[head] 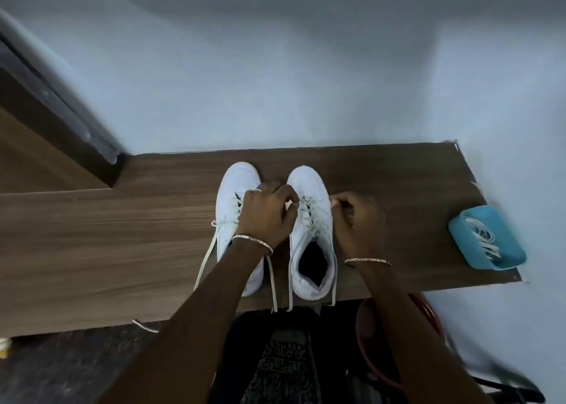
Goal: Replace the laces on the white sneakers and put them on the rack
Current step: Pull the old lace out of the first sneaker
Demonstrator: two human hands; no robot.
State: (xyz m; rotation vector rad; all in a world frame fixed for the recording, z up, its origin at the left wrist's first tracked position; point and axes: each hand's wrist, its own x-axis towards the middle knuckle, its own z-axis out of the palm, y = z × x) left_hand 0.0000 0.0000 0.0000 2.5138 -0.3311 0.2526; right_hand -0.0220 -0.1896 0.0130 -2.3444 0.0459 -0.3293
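Both hands work at the upper eyelets of the right sneaker (pixel 306 183): the left hand (pixel 269 213) reaches across with its fingers curled in, pinching the lace (pixel 309 216) at the shoe's inner side, while the right hand (pixel 356 219) is bunched at the outer side, thumb and fingertip nipping the same lace. A thin metal bangle (pixel 252 239) circles each wrist, and both forearms come up from the lower edge of the view. The two smooth white, round-toed sneakers stand side by side, toes toward the pale wall (pixel 275 82), on a dark wood-grain board (pixel 122 235). The right one's dark opening gapes, and its flat lace ends trail over the board's near edge. The left sneaker (pixel 237 183) is partly covered by the left forearm; its loose lace (pixel 203 262) straggles across the board. Well apart to the right, a rounded blue tray (pixel 459 223) holds a tangle of white laces (pixel 484 238).
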